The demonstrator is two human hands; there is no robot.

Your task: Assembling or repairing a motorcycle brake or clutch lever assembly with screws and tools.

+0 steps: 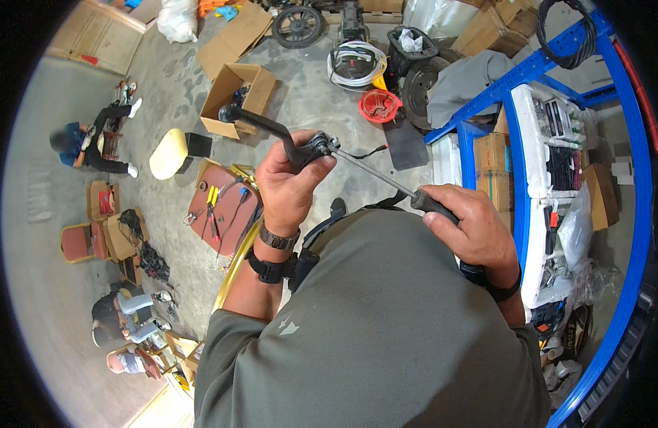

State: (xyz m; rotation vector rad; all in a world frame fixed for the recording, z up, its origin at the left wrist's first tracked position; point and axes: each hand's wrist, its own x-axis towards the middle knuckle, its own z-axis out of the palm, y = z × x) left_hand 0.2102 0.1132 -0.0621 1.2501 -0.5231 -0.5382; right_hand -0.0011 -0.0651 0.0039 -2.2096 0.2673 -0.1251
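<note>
In the middle of the view my left hand (292, 182) is closed around a black bent lever assembly (268, 125). A rounded end sticks out to the upper left, and a metal fitting shows by my thumb. From it a short black cable (368, 154) with a red-tipped end hangs to the right. My right hand (466, 221) grips the dark handle of a screwdriver (375, 173). Its long metal shaft slants up and left, and the tip meets the fitting beside my left thumb; the exact contact is too small to tell.
Left of me a brown chair seat (225, 207) bears pliers and other tools. Beyond it stand a yellow-topped stool (168, 153) and an open cardboard box (247, 82). Blue shelving (518, 143) lines the right side. Two people (94, 143) sit at the left. A red basket (379, 105) lies ahead.
</note>
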